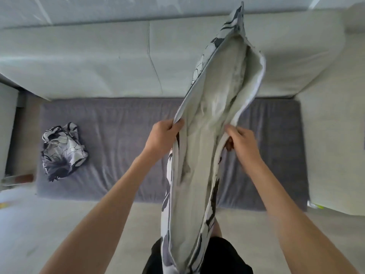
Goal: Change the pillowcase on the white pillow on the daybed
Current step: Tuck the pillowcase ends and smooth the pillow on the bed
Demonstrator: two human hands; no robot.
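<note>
I hold a pillowcase (169, 214) with a grey, black and white floral print up in front of me, over the daybed's grey seat cushion (122, 139). Its mouth gapes open and shows the pale inside with the white pillow (199, 155) in it. My left hand (164, 135) grips the left edge of the opening. My right hand (242, 139) pinches the right edge. A second floral pillowcase (63, 151) lies crumpled on the left part of the seat cushion.
The daybed has a cream back cushion (98, 62) behind the seat and a cream armrest (335, 145) on the right. Pale floor (59, 224) runs along the front. A person's dark shorts (223, 254) show at the bottom.
</note>
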